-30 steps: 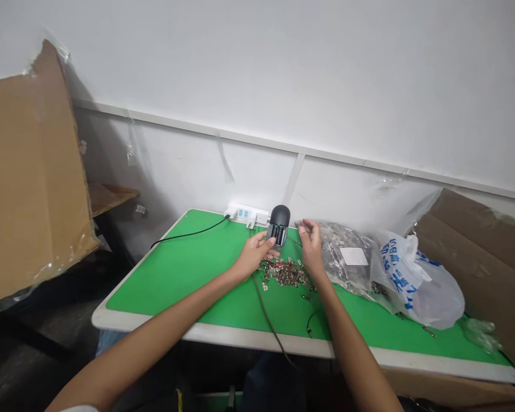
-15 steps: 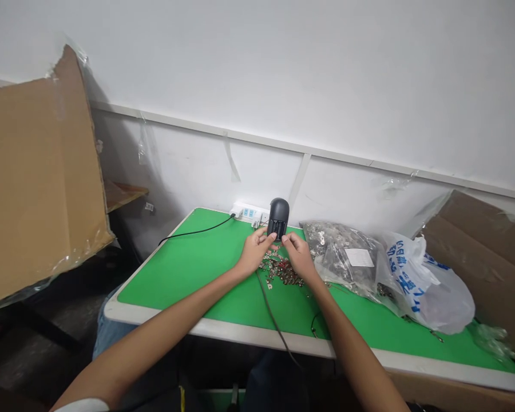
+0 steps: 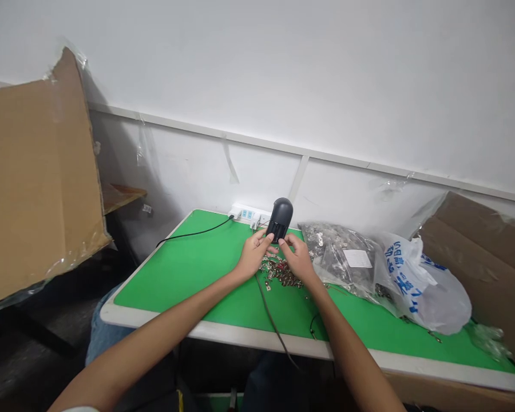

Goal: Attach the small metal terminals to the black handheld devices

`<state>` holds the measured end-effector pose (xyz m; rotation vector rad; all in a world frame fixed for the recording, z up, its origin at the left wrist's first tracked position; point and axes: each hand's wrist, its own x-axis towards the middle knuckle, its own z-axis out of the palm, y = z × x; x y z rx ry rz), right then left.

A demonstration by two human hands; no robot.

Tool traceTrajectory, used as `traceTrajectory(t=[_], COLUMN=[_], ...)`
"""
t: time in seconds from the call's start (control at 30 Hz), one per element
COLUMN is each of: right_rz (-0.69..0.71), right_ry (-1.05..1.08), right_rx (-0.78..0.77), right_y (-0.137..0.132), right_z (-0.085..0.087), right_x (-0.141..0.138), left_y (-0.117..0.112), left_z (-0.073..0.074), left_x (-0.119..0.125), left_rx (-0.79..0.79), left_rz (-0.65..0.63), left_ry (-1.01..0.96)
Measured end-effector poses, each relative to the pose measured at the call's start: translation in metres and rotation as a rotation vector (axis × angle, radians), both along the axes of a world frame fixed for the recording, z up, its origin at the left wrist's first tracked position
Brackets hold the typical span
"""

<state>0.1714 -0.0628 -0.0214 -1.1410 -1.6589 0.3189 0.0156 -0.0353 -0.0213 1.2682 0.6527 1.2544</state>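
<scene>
Held in both bare hands, above the far part of the table: black plastic device (image 3: 280,219), smooth, oblong, rounded at the top, tilted, with dark parallel slots in the lower face; slot contents too dark to tell.

Left hand (image 3: 254,252): closed on the lower left edge, thumb on the front face. Right hand (image 3: 298,255): closed on the lower right edge, thumb likewise in front. Close together, with only the device between.

Below the hands: heap of small metal parts (image 3: 288,277), shiny, silver and coppery, a touch of red among them, partly hidden by the right hand.

To the right: clear plastic bag (image 3: 332,249), bulging, crinkled, full of greyish metallic pieces; beside it, thin white carrier bag (image 3: 444,303), translucent and crumpled.

Surface: table (image 3: 167,286) with flat green top and pale rounded rim. Along the far edge, white power strip (image 3: 248,213) with plugs and a black cable (image 3: 193,231); nearer, grey cord (image 3: 268,316) draped over the front edge.

Room: plain white wall (image 3: 283,86) crossed by a narrow pale rail (image 3: 240,138); large brown cardboard sheet (image 3: 38,183) at left, ragged and taped; darker cardboard (image 3: 476,269) at right.

Writing: large blue characters on the carrier bag, creased and only partly legible; white paper label (image 3: 357,258) on the clear bag, print too small to read.
</scene>
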Motion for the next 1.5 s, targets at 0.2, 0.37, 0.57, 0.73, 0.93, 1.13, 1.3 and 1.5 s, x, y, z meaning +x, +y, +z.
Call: traceTrajectory(t=[0.2,0.37,0.57,0.73,0.93,1.13,1.3,1.5], right_rz=[-0.028,-0.02,-0.019,0.02,-0.043,0.029,0.082,0.087], right_ry=[-0.145,-0.117,-0.067,-0.038,-0.092,-0.435,-0.639,-0.661], right_rx=[0.133,0.14,0.12,0.103,0.165,0.465,0.52,0.452], right_y=[-0.006,-0.008,-0.006,-0.007,-0.008,-0.008,-0.012,-0.016], right_z=[0.001,0.002,0.002,0.003,0.002,0.006,0.008,0.011], right_x=[-0.002,-0.005,-0.005,-0.007,-0.005,0.005,0.0,-0.003], left_y=[0.0,-0.001,-0.003,-0.005,0.0,0.005,0.002,0.003], left_z=[-0.002,-0.002,-0.002,0.002,0.007,0.005,0.005,0.006], left_x=[0.0,0.0,0.0,-0.002,-0.003,-0.006,-0.006,-0.006], left_rx=[0.011,0.033,0.055,0.061,-0.03,-0.134,-0.15,-0.149], left_rz=[-0.01,-0.004,-0.007,0.025,0.025,0.079,0.046,0.041], left_ry=[-0.026,-0.022,-0.021,-0.012,-0.06,-0.018,-0.005,0.001])
